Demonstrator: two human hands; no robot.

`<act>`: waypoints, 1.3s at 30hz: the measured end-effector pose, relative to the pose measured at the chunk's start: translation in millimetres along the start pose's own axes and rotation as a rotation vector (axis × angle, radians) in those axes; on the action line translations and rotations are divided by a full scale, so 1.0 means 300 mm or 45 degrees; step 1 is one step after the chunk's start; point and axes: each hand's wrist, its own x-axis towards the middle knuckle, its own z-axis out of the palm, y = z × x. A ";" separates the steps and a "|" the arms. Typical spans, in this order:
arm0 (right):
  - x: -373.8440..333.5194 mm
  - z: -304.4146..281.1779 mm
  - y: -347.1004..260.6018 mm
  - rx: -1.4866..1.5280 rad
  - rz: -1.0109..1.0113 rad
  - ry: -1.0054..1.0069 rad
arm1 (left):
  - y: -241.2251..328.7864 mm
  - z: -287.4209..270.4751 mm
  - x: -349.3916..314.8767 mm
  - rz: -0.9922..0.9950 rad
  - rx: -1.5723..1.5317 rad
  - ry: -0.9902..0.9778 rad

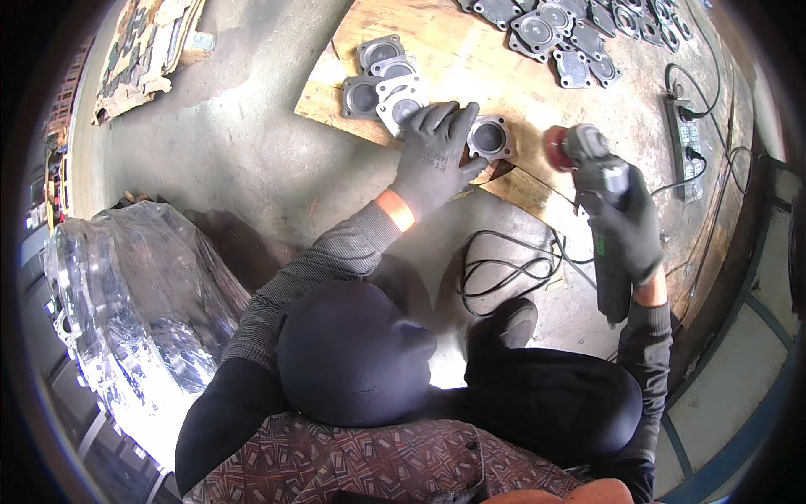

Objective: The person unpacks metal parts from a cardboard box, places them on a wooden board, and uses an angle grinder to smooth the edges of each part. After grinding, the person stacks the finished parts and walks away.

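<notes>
By the bench's (453,63) near edge, the red disc (557,149) of the angle grinder (613,273) is blurred, and the right hand (628,225) covers part of the tool's body. The left hand (432,160) hides the near side of a pale flange (402,107) grouped toward the bench's left corner; whether it grips the dark-centred flange (489,137) beside it is unclear. Along the far edge, the topmost dark plates (495,10) are cut off by the picture's top.

The left hand (435,160) lies forward, thumb (473,170) spread, while the right hand (631,227) curls in a grip
</notes>
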 end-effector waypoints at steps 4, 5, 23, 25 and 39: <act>0.084 0.093 -0.094 -0.399 -0.037 -0.144 | -0.014 -0.004 0.010 -0.026 -0.096 -0.074; 0.105 0.126 -0.104 -0.393 0.007 -0.142 | -0.017 -0.007 0.009 -0.037 -0.114 -0.101; 0.020 0.086 -0.053 -0.295 0.054 -0.091 | 0.047 -0.025 -0.160 0.165 0.194 -0.070; 0.039 0.104 -0.081 -0.286 0.039 -0.156 | 0.046 -0.019 -0.212 0.191 0.145 -0.124; 0.134 0.259 -0.224 -0.666 0.112 -0.329 | 0.000 -0.046 -0.351 0.166 -0.123 -0.185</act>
